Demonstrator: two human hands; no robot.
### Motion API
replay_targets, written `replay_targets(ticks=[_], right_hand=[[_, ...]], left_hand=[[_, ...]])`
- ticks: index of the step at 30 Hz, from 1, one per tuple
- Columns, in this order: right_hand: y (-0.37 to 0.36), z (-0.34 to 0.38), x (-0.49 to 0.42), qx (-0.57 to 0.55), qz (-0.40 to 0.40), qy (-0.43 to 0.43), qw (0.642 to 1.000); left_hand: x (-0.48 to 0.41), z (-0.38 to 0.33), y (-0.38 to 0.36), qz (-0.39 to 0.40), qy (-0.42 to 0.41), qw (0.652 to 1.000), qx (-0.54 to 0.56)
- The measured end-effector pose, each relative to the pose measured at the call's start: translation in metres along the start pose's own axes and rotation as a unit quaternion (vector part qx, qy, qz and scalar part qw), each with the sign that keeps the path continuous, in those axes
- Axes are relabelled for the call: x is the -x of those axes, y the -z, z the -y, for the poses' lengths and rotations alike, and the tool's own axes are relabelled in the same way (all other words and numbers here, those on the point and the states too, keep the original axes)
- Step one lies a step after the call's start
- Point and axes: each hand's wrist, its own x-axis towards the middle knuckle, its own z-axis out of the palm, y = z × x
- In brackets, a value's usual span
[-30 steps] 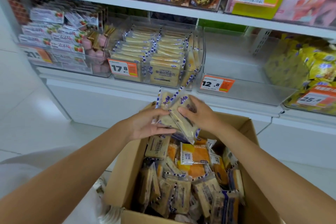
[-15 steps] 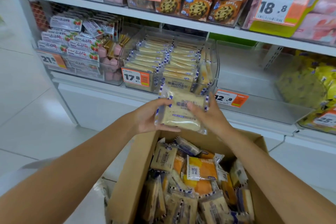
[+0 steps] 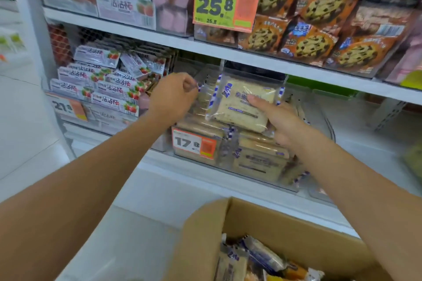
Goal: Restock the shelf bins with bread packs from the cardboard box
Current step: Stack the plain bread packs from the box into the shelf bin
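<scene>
While your left hand (image 3: 173,96) curls its fingers at the wrapper's left edge, pinch unclear, and the bread pack (image 3: 242,107) sits tilted over the nearly full bin (image 3: 228,163), your right hand (image 3: 282,121), thumb pressed on its front, could lose the slick wrapper, dropping it toward the cardboard box (image 3: 262,219).

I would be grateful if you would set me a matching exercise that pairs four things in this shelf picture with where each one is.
Things
1. clear-wrapped pale bread pack with blue-and-white edges
2. brown cardboard box
3. green-and-orange price tag reading 25.8
4. orange bags of chocolate-chip cookies

Places
A. bottom of the view, below the shelves
B. piled on the top shelf, upper right of the view
C. fixed at the front of the top shelf, top centre
D. held by the right hand over the clear plastic bin

Pairs: 1-D, 2-A, 3-C, 4-B
</scene>
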Motion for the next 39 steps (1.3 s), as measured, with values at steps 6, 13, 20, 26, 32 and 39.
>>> replay_targets(ticks=[6,13,20,26,32,39], right_hand=[[-0.032,0.015,-0.107,0.03,-0.073,0.063,0.995],[-0.056,0.013,-0.17,0.169,-0.157,0.262,0.937],[-0.045,0.012,-0.183,0.156,-0.159,0.275,0.935],[-0.05,0.01,-0.181,0.079,-0.182,0.218,0.956],[-0.059,0.004,-0.189,0.204,-0.174,0.23,0.936],[-0.063,0.005,-0.189,0.234,-0.201,0.229,0.923]], left_hand=[[-0.044,0.041,-0.021,-0.002,-0.035,0.999,0.042],[-0.045,0.05,-0.032,-0.04,-0.035,0.983,0.176],[-0.041,0.049,-0.032,-0.033,-0.03,0.976,0.214],[-0.039,0.047,-0.031,-0.036,-0.029,0.974,0.223],[-0.037,0.046,-0.031,-0.043,-0.024,0.973,0.227],[-0.037,0.047,-0.032,-0.045,-0.023,0.974,0.22]])
